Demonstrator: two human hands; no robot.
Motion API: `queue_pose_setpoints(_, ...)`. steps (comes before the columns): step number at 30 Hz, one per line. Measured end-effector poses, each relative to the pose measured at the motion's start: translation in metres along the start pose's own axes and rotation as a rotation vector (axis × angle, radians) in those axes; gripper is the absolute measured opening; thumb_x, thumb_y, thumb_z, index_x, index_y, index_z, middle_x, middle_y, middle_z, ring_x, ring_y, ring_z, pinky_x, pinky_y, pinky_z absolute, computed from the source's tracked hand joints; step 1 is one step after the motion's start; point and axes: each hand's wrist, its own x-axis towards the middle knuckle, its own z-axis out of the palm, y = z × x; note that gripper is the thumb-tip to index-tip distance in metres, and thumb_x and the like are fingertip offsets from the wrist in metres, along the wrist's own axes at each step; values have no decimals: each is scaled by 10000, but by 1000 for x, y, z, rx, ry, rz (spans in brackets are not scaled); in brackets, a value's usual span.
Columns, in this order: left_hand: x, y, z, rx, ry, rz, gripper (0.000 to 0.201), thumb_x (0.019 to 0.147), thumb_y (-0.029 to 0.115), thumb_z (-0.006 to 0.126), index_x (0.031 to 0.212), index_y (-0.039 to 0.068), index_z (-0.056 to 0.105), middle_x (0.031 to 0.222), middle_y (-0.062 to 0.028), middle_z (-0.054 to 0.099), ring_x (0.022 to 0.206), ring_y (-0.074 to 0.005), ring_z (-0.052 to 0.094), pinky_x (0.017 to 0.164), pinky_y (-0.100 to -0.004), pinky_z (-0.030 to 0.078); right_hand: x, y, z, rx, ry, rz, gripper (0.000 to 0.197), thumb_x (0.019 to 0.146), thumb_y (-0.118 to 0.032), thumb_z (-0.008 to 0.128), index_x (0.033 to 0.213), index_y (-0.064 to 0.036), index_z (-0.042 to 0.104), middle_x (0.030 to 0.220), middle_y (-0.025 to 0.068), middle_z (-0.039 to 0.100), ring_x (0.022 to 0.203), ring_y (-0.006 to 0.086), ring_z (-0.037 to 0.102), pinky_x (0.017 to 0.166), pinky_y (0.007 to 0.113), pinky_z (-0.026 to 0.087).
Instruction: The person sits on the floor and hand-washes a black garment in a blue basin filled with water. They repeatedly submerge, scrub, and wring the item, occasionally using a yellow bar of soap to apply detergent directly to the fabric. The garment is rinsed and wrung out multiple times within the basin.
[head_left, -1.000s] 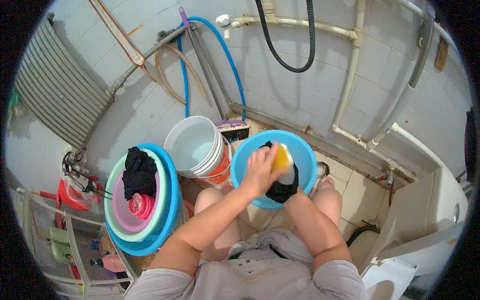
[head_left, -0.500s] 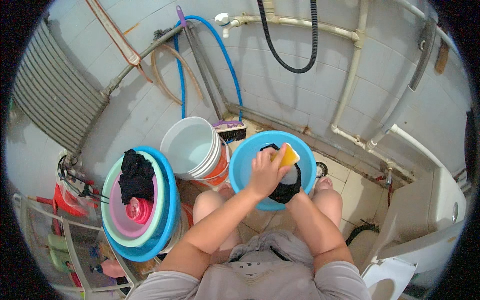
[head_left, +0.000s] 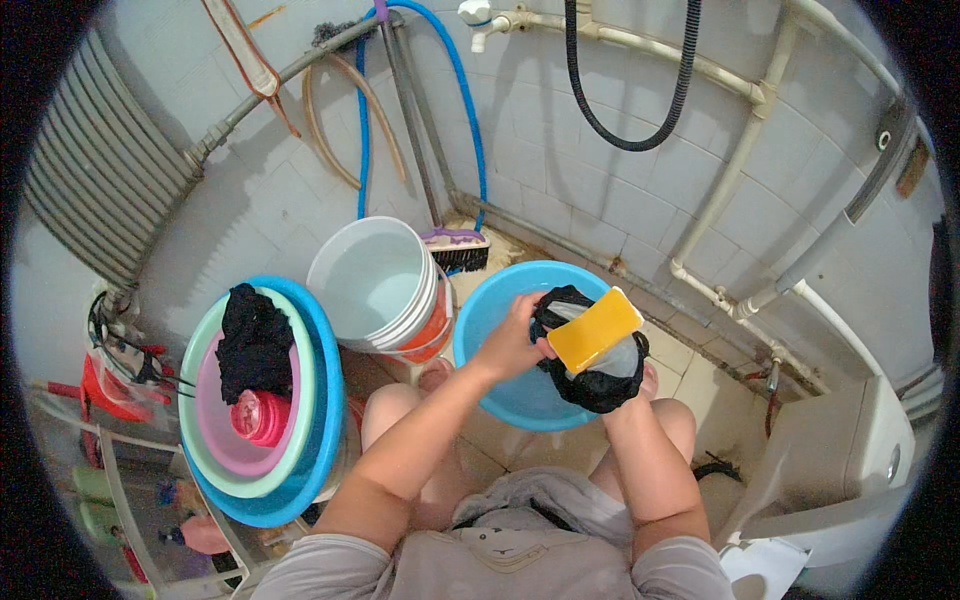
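Observation:
Above the light blue basin (head_left: 487,310), a black garment (head_left: 590,393) with a grey middle is spread between my two hands. My left hand (head_left: 515,340) is closed on its left edge, thumb against the corner of a yellow rectangular block (head_left: 597,330) with a pale rim. That block lies tilted across the grey part; whether it is soap or a sponge I cannot make out. My right hand (head_left: 627,408) comes up beneath the garment's right side, its fingers hidden by the cloth. Water seems to stand in the basin, between my knees.
To the left, nested green and pink basins (head_left: 208,455) sit in a larger blue basin (head_left: 330,400), holding black cloth (head_left: 253,345) and a pink container (head_left: 262,417). A white bucket (head_left: 372,275) and broom (head_left: 458,248) stand behind. A toilet (head_left: 835,440) is at right.
The yellow block has turned flatter and moved right and down over the garment. My left hand has shifted to the garment's left edge. The garment is lifted and spread farther right.

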Motion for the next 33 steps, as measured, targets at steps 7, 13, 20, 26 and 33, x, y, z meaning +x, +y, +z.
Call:
queue_pose_setpoints(7, 3, -23, -9, -526, -123, -217, 509, 802, 53, 546, 1279, 49, 370, 1238, -126, 440, 1175, -237, 412, 997, -329, 313, 11, -13, 1, -1003, -57, -170, 455, 725, -316, 674, 1115, -134, 529, 1102, 36, 567, 1041, 212, 513, 908, 326, 378)
queue_pose_setpoints(13, 8, -22, -27, -450, -280, -126, 457, 821, 44, 509, 1267, 63, 413, 1255, -96, 459, 1179, -212, 415, 1008, -314, 298, -2, -4, -8, -323, 56, 42, 509, 686, -129, 711, 1141, -62, 493, 1082, 66, 572, 970, 192, 560, 855, 312, 451)
queue_pose_setpoints(20, 2, -13, -20, -495, -134, -109, 444, 802, 108, 568, 1231, 70, 460, 1222, -100, 491, 1162, -202, 438, 1001, -346, 320, -4, 0, -6, -285, 100, 61, 702, 582, -178, 817, 1174, -54, 461, 1077, 66, 577, 1005, 192, 541, 900, 314, 407)
queue_pose_setpoints(26, 1, -22, -16, -172, -151, -133, 352, 795, 137, 588, 1134, 64, 526, 1097, -113, 563, 1050, -232, 522, 927, -346, 387, -3, -2, -11, -458, 87, 21, 727, 558, -173, 834, 1173, -49, 467, 1067, 67, 583, 986, 188, 550, 886, 305, 413)
queue_pose_setpoints(33, 7, -25, -28, -51, -246, -206, 265, 796, 192, 614, 1011, 45, 561, 964, -86, 603, 908, -228, 574, 852, -343, 430, -4, -5, -19, -580, -8, -48, 662, 581, -201, 817, 1151, -89, 501, 1066, 49, 591, 997, 192, 549, 895, 310, 404)
